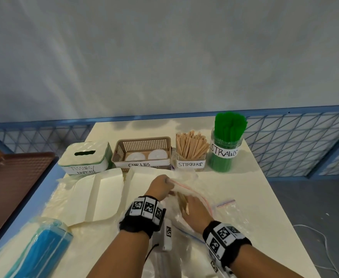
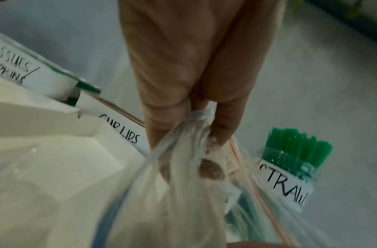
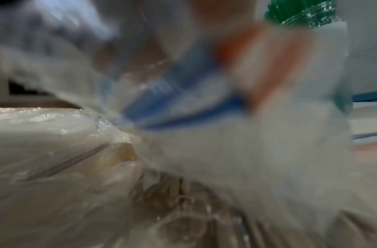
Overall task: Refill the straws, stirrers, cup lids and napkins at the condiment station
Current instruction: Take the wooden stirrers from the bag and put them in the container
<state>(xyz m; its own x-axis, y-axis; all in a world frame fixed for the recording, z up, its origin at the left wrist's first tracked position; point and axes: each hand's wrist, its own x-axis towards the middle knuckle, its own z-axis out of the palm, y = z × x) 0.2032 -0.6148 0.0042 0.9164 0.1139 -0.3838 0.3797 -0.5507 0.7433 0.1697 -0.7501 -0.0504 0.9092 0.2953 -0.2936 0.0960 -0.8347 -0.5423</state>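
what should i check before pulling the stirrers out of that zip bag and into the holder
1. Bag mouth held: ok. The left hand pinches the bunched rim of the zip bag.
2. Bag open: ok, the red zip strip is parted beside that grip.
3. Right hand on the loose stirrers: cannot tell. It is at the bag, but the right wrist view is blurred.
4. Room in the stirrer holder: not ok, it already looks packed.
5. Straw jar close beside the holder: ok, upright, but easy to knock.
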